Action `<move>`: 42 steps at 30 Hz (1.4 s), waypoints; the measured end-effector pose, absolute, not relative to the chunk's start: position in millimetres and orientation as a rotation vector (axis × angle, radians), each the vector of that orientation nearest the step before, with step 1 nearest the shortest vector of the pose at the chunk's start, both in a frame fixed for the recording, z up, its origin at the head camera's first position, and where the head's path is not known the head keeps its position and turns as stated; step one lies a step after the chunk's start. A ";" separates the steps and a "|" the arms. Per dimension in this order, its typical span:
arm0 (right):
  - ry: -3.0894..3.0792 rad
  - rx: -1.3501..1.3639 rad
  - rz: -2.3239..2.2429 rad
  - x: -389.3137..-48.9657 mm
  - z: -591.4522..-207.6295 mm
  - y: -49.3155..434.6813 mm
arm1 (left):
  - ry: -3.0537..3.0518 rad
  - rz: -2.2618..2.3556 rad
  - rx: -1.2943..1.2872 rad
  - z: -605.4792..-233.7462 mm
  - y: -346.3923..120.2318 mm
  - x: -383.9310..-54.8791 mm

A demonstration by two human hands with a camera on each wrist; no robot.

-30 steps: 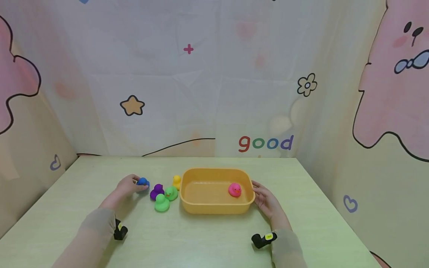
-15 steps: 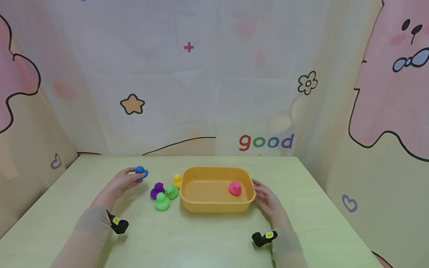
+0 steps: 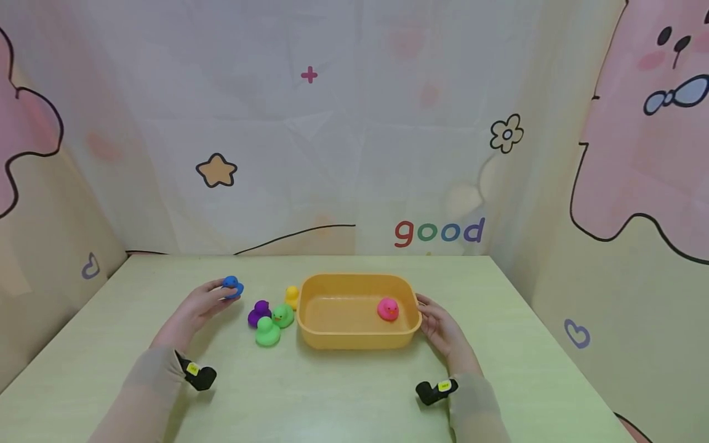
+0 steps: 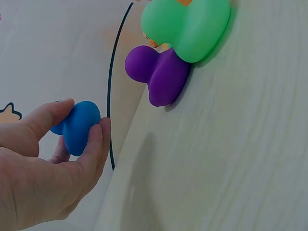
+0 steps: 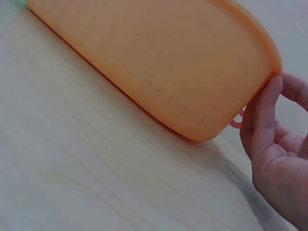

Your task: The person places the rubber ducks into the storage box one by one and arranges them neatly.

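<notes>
A blue rubber duck (image 3: 231,287) is pinched between the thumb and fingers of my left hand (image 3: 199,306), raised over the table's left side. In the left wrist view the blue duck (image 4: 81,126) is apart from the table, where a shadow falls. My right hand (image 3: 445,331) touches the right end of a yellow-orange plastic basin (image 3: 360,341) with its fingers. The right wrist view has those fingertips (image 5: 273,85) right under the basin's rim. A pink rubber duck (image 3: 388,309) sits inside the basin, towards its right end.
Left of the basin stand a purple duck (image 3: 259,314), two green ducks, one in front (image 3: 268,332) and one behind (image 3: 283,315), and a yellow duck (image 3: 292,297) close against the basin's wall. A printed cloth (image 3: 266,154) hangs behind the pale wooden table (image 3: 310,394).
My left hand has lifted the blue duck from beside the other ducks, moving up and slightly left, then stayed almost still. The right hand and the basin keep their place.
</notes>
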State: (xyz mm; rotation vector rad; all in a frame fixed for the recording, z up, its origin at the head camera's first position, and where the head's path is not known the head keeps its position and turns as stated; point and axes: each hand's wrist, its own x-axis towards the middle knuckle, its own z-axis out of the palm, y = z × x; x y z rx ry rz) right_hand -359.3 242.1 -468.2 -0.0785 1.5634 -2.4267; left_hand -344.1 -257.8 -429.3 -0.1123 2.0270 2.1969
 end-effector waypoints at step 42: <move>1.513 -0.035 -2.441 -353.9 -460.1 243.4 | 1.963 2.262 -0.009 -390.7 -130.9 -352.1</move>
